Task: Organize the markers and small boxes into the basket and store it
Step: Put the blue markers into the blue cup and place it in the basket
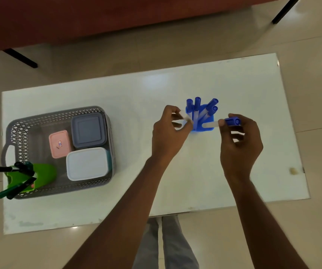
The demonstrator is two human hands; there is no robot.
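Observation:
A grey perforated basket sits on the left of the white table. It holds a pink box, a grey-blue box, a white box and a green holder with dark markers sticking out. At centre right stands a blue cup with several blue-capped markers upright in it. My left hand pinches the white barrel of a marker at the cup's left rim. My right hand holds a blue-capped marker level, its barrel pointing at the cup.
A red-brown piece of furniture with black legs stands beyond the table's far edge. Beige tiled floor surrounds the table. My legs show under the near edge. A small stain marks the table's right side.

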